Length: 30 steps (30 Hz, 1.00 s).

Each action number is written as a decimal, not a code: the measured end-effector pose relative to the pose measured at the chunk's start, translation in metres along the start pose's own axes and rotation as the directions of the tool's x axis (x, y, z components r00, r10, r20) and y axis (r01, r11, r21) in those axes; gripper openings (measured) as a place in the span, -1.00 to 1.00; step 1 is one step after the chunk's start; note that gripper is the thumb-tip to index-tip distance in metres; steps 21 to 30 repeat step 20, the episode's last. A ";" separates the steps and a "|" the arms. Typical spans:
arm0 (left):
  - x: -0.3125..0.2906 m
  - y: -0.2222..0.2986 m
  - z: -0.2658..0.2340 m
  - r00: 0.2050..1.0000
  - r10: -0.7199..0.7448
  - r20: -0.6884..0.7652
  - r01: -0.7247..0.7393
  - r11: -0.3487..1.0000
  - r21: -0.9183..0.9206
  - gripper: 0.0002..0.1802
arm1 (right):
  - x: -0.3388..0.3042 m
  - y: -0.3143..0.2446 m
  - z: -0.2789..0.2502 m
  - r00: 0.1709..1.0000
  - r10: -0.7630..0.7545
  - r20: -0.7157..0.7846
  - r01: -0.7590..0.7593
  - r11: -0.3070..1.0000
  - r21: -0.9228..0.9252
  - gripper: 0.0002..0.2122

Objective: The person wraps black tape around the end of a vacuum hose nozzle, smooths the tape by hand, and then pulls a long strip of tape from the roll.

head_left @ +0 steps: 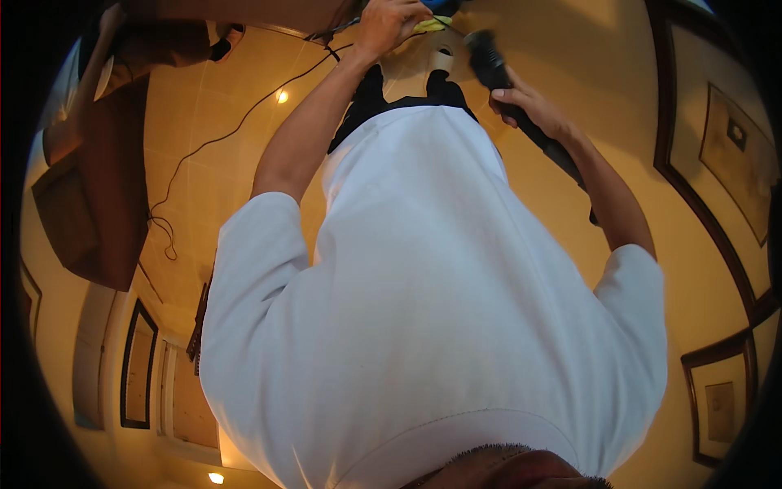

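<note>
At the top middle my left hand (389, 26) has its fingers pinched together. What they hold is too small and partly hidden. Just beyond the fingertips are a yellow-green piece (433, 24) and a blue thing (444, 4), cut off by the upper edge. My right hand (525, 104) is wrapped round a long black handheld tool (489, 61) with a ribbed, rounded head. The tool's body runs back along my right forearm. A thin dark rod or wire reaches from near its head toward my left fingers.
A thin black cable (236, 130) trails across the tiled floor on the left. Brown wooden furniture (102, 187) stands at the left, where another person's arm (96, 57) and shoe (226, 42) show. Dark-framed pictures (709, 204) hang on the right wall.
</note>
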<state>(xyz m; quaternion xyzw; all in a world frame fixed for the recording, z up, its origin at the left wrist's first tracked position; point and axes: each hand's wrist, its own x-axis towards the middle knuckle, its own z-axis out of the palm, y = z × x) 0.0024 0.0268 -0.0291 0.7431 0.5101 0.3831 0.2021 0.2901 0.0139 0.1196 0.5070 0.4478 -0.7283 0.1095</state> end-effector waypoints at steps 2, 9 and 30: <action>-0.009 0.004 0.008 0.999 -0.044 0.006 0.044 0.998 -0.037 -0.86 | -0.007 -0.004 0.010 0.996 -0.058 -0.064 0.055 0.997 -0.050 -0.58; -0.031 0.013 0.006 0.998 -0.065 0.015 0.066 0.991 -0.117 -0.86 | 0.004 0.012 -0.002 0.898 -0.290 -0.330 0.213 0.944 -0.251 -0.65; -0.054 0.014 0.020 0.978 -0.207 0.033 0.210 0.967 -0.144 -0.82 | -0.065 0.002 -0.017 0.819 -0.522 -0.239 0.526 0.849 -0.053 -0.62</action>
